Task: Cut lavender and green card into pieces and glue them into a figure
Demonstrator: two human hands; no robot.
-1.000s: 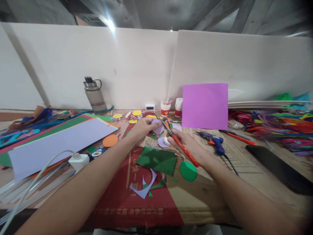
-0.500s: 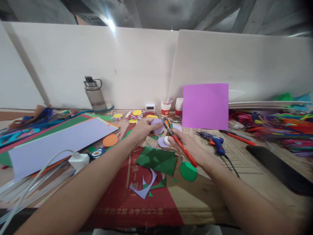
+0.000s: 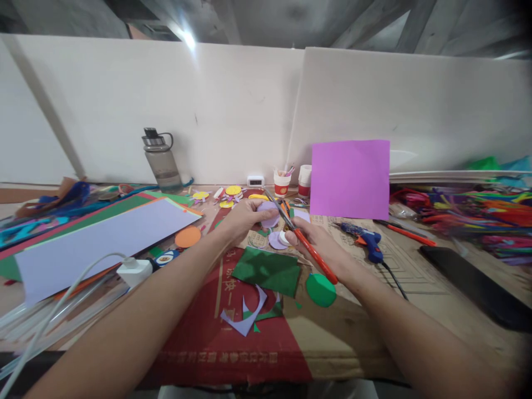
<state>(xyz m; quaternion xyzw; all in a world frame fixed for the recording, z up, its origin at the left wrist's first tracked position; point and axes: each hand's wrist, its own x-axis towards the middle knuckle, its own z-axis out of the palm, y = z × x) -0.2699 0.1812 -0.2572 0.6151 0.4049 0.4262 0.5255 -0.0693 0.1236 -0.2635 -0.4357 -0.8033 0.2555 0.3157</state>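
Paper: a lilac piece [image 3: 268, 213] is pinched between the fingers of the left hand [image 3: 245, 217], above the middle of the table [image 3: 357, 327], just beyond the green sheet [image 3: 268, 270].
Scissors: the scissors [image 3: 305, 244] are held in the right hand [image 3: 320, 249], which is closed around the orange handles; the blades point up and away, and their tips lie at the right edge of the lilac piece.
Blades: it cannot be told whether the blades are parted or closed, they are too thin in the view.
Risk of finger: the left fingertips are very near to the blades, so a nick is judged possible if the cut is made without the piece being turned first.
Risk of shape: the piece is small and is held only at one side; it may bend or slip between the blades, and a torn or crooked edge would be caused.
Risk of scraps: the lilac discs [image 3: 276, 240] and the green disc [image 3: 321, 290] lie just under the hands and may be swept aside by a forearm.
Change: almost nothing is changed from the earlier frames; the same pinch and the same hold are kept, and only a slight shift of the right hand and scissors is seen.
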